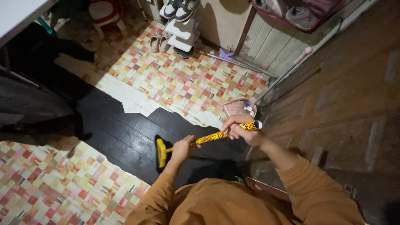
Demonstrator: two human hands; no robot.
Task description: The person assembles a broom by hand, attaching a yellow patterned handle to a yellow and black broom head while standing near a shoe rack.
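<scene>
Both hands gripped the broom over dark floor.
My left hand (182, 149) and right hand (239, 129) wrapped fingers around the yellow spotted broom handle (221, 134); bristles (161, 153) could have snagged the torn checkered floor covering (175, 112), I judged.

The single head camera looks steeply down over the wearer's chest. The checkered floor covering (175, 79) lies well below it

Broom (161, 153) bristles mostly lost against the dark floor (125, 133).

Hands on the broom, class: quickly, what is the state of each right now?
Left hand: closed around the broom handle, low down.
Right hand: closed around the handle's top end.
</scene>
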